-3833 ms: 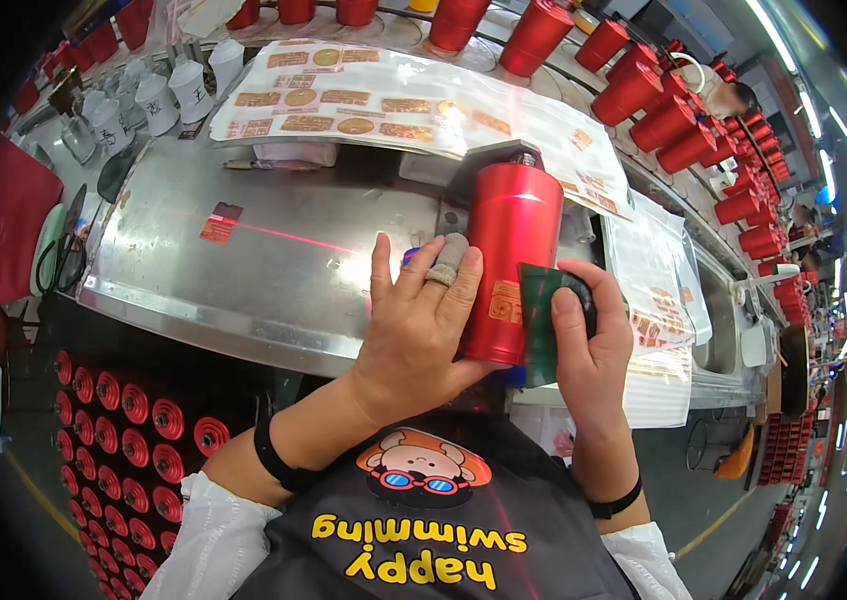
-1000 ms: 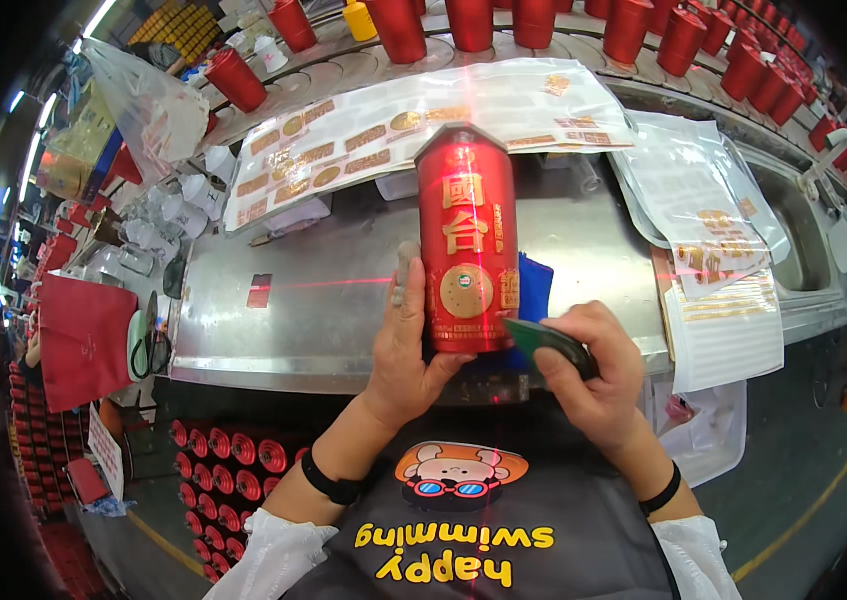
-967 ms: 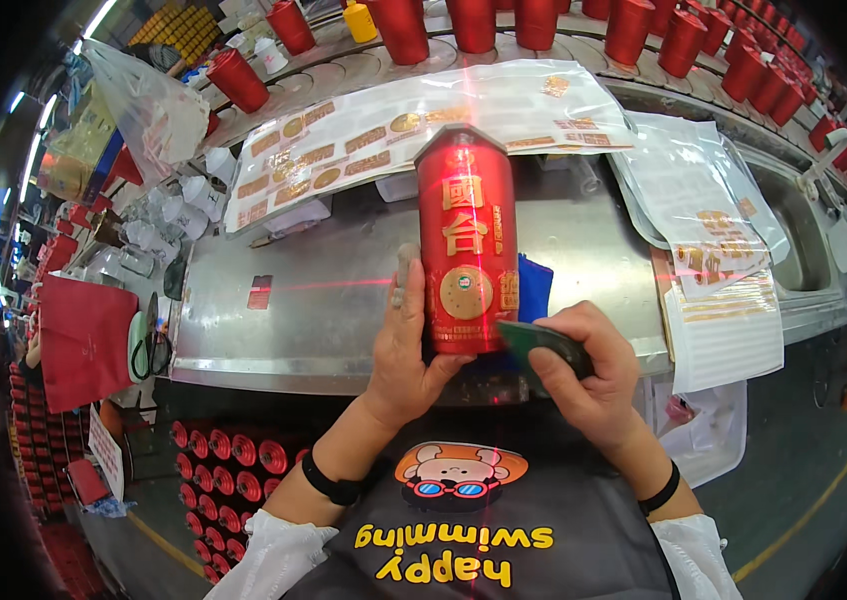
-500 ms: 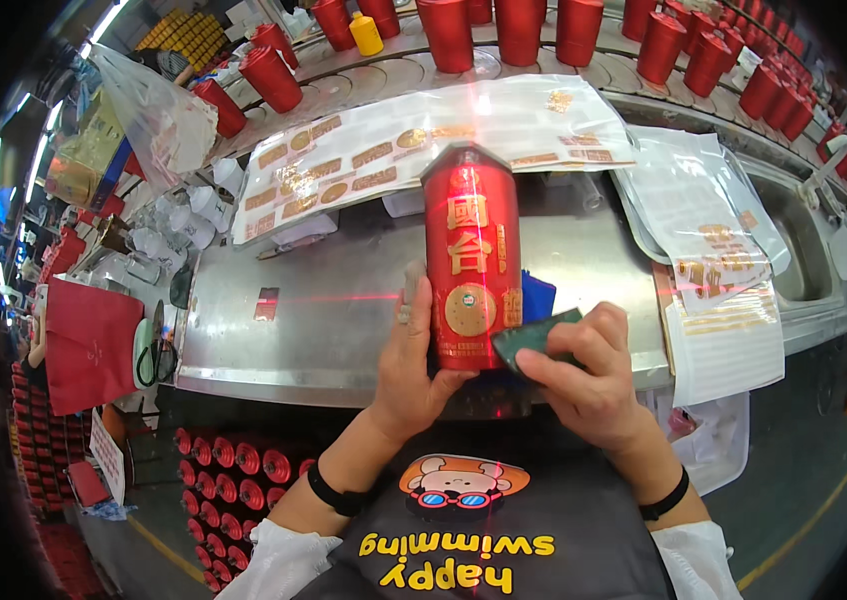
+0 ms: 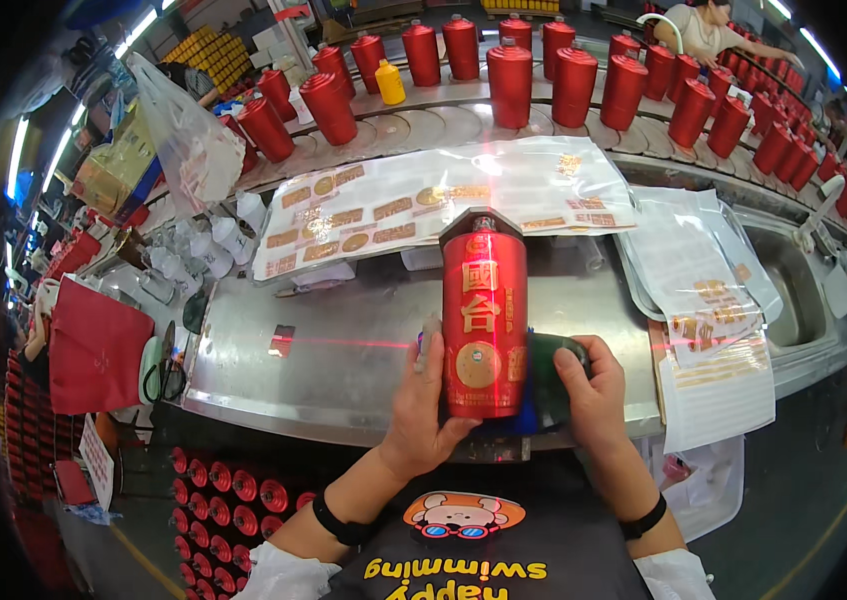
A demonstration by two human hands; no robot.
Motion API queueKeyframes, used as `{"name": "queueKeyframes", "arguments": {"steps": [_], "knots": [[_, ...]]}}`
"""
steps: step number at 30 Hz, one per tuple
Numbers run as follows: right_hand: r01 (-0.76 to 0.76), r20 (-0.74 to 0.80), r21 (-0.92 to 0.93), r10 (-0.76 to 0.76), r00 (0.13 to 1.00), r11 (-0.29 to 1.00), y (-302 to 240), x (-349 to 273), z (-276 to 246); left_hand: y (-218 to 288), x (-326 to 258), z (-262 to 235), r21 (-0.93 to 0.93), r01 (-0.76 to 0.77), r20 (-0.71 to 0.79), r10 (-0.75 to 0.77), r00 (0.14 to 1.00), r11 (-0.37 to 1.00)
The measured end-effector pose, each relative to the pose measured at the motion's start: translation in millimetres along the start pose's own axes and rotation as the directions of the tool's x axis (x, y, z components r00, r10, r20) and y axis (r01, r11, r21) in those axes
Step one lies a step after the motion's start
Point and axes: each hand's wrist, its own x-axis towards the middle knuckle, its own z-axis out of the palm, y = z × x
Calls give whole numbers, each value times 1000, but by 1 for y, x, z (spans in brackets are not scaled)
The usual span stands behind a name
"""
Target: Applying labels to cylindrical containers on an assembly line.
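A red bottle (image 5: 484, 340) with gold decals and a round gold emblem lies in front of me, its neck end away from me against a dark angular piece (image 5: 481, 222). My left hand (image 5: 421, 405) grips its left side, the thumb by the base. Something small and pale shows at those fingers; I cannot make out what it is. A dark green flat scraper (image 5: 555, 372) is pinched in my right hand (image 5: 595, 392), just right of the bottle's lower part. Blue material (image 5: 540, 400) shows between bottle and scraper, mostly hidden.
Decal sheets (image 5: 363, 225) lie beyond the bottle on the metal table (image 5: 343, 390). More sheets (image 5: 718, 330) are at the right, near a sink (image 5: 788, 285). Red bottles (image 5: 510, 85) and one yellow bottle (image 5: 389, 82) stand on a curved conveyor. Another person (image 5: 708, 35) is at far right.
My right hand has drawn the scraper from the bottle's lower right front to its right side. My view has tilted up, so more of the conveyor shows. My left hand keeps its grip.
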Motion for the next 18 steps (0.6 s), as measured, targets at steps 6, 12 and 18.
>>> {"name": "queueKeyframes", "arguments": {"steps": [6,12,18], "knots": [[-61,63,259,46,997,964,-16,-3,-4,-6,32,-25,191,-338,175,307,935,921],[-32,49,240,21,999,970,-14,2,-4,-36,112,-45,215,-423,265,364,893,880],[-87,1,356,92,996,930,-28,-3,-17,-37,126,-30,168,-401,150,379,913,900]]}}
